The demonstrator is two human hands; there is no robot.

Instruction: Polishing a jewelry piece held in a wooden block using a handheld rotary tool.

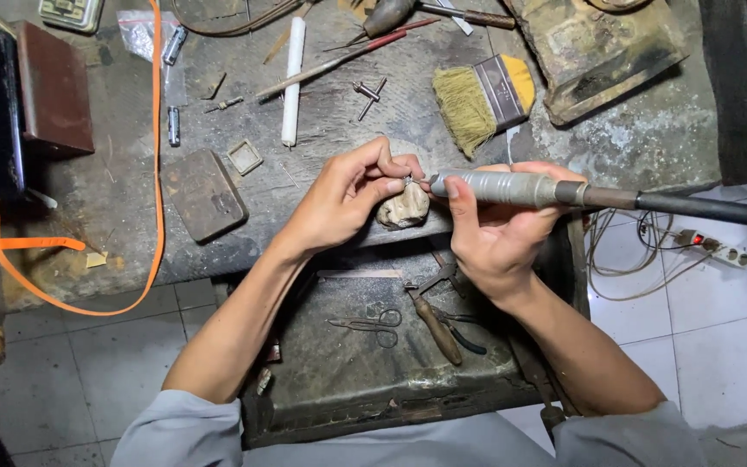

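Note:
My left hand (343, 195) pinches a tiny metal piece (408, 180) between thumb and fingertips, resting it on a worn wooden bench peg (404, 207). My right hand (490, 233) grips a grey rotary handpiece (499, 188) with a black flexible shaft (711, 207) running off to the right. The tool's tip touches the small piece. Both hands meet at the front edge of the dirty workbench (322, 121).
A pull-out tray (373, 363) below holds scissors (369, 326) and pliers (438, 316). On the bench lie a yellow-handled brush (482, 95), a white stick (292, 82), a metal block (205, 195), an orange strap (159, 173). A power strip (719, 251) sits on the tiled floor.

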